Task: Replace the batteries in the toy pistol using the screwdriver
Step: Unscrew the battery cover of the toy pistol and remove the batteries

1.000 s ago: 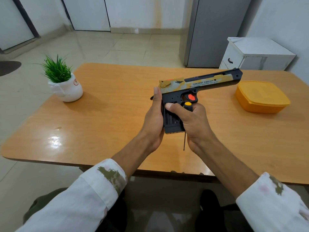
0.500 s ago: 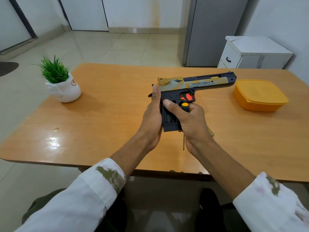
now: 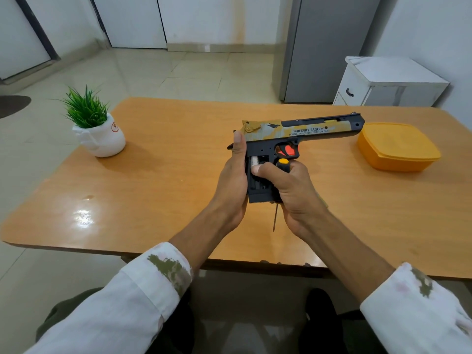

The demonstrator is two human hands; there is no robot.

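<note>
The toy pistol (image 3: 306,131) has a black frame, a tan camouflage slide and an orange trigger, and is held above the table with its barrel pointing right. My left hand (image 3: 233,185) wraps the back of its grip. My right hand (image 3: 291,192) clasps the front of the grip and also holds the screwdriver (image 3: 283,163). Its black and yellow handle top shows above my fist, and its thin shaft sticks out below. My right thumb presses on a white battery (image 3: 254,161) in the open compartment in the grip.
An orange lidded box (image 3: 398,146) sits on the wooden table (image 3: 166,190) at the right. A small green plant in a white pot (image 3: 99,134) stands at the left. Behind the table are a white cabinet (image 3: 390,83) and a grey fridge.
The pistol and both hands have dipped slightly toward me. My right thumb has slid down the grip, and the white battery in the open compartment now shows.
</note>
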